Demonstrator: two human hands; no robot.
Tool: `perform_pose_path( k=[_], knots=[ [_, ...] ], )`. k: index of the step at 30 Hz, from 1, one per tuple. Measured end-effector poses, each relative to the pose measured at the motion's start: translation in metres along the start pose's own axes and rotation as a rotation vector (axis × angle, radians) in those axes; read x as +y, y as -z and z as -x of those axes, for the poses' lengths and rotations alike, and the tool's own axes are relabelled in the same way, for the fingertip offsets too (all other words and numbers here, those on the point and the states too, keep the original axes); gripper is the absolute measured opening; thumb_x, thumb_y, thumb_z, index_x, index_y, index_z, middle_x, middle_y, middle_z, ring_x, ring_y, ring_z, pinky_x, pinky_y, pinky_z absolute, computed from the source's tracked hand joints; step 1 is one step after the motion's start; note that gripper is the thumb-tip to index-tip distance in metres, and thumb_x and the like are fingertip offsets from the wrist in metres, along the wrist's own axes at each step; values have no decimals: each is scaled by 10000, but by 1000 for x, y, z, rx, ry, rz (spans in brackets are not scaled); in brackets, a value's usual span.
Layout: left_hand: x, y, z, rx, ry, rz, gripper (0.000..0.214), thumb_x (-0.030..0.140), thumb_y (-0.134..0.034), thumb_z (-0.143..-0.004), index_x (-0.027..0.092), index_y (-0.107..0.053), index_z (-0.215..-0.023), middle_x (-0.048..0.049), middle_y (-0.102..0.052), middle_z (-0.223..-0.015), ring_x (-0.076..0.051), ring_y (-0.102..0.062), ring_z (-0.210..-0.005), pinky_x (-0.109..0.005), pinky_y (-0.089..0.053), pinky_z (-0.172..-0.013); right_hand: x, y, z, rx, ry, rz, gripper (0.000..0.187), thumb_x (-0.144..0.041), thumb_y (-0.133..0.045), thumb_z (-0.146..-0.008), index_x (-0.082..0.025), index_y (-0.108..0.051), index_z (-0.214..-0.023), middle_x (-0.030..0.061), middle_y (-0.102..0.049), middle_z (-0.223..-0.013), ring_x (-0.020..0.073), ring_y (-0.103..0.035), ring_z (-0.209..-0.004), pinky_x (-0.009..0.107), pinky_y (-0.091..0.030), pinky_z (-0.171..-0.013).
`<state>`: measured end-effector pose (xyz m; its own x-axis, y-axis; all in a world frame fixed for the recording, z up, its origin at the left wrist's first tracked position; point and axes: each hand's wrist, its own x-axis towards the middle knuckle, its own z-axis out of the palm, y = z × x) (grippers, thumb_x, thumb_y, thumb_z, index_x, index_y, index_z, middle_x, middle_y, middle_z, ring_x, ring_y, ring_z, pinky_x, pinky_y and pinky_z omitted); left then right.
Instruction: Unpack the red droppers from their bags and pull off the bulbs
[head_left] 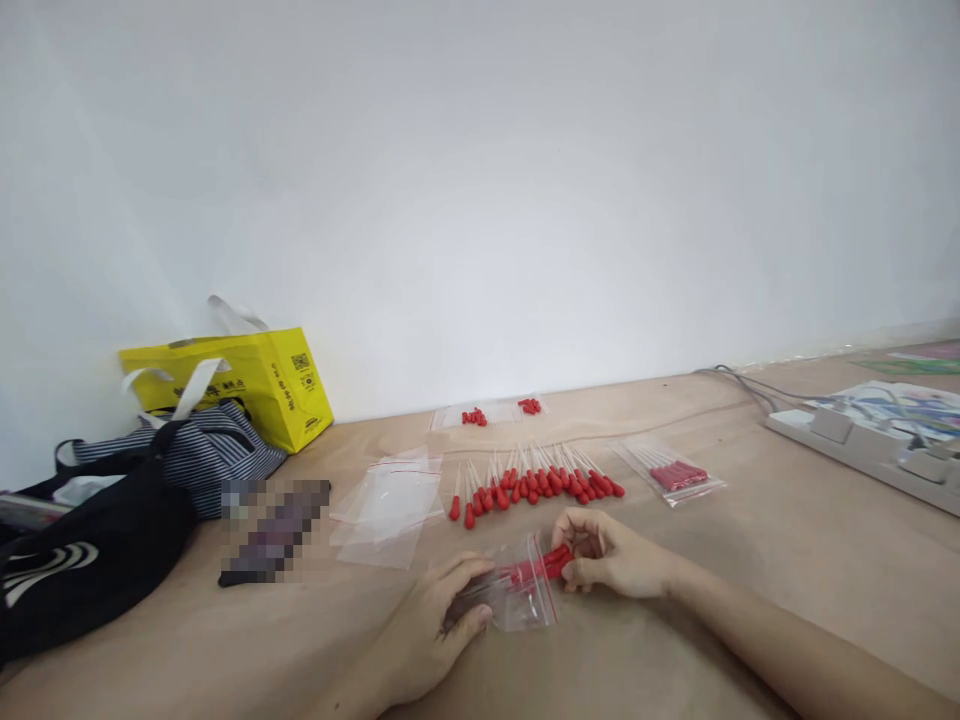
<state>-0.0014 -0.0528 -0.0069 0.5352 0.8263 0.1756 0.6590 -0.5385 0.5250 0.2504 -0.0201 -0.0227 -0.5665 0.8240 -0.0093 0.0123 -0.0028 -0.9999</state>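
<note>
Droppers (541, 568) lie half inside a clear zip bag (527, 608) pinched by the left hand (427, 632), right hand (613, 556) gripping their red bulbs

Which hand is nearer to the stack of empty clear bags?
Left. The left hand, holding the small bag, sits just nearer the camera than the stack of empty bags; the right hand grips that bag's other end, farther off to the stack's right.
</note>
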Motion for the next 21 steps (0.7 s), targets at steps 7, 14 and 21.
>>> perform_pose_path(
  k=[7, 14, 21],
  knots=[
    [3, 1, -1, 4, -1, -12, 341, 312, -476, -797, 261, -508, -1132, -26, -555, -1175, -191, -500, -1082, -328, -395, -942, 1, -9, 1, 102, -5, -73, 376, -269, -783, -490, -164, -493, -706, -73, -557, -577, 46, -488, -506, 170, -363, -491],
    [2, 1, -1, -6, 16, -11, 338, 311, -485, -795, 257, -517, -1127, -31, -551, -1182, -193, -498, -1085, -334, -393, -944, 0, 1, -1, 127, -71, -33, 357, -388, -748, -529, -141, -521, -652, -31, -588, -528, 74, -519, -459, 187, -373, -429],
    [-1, 1, -1, 1, 19, 13, 347, 319, -487, -792, 259, -519, -1132, -35, -550, -1186, -199, -493, -1095, -354, -389, -951, -4, 10, 5, 109, -89, -182, 340, -334, -767, -537, -141, -553, -717, -38, -589, -589, 68, -547, -541, 199, -437, -535]
  ],
)
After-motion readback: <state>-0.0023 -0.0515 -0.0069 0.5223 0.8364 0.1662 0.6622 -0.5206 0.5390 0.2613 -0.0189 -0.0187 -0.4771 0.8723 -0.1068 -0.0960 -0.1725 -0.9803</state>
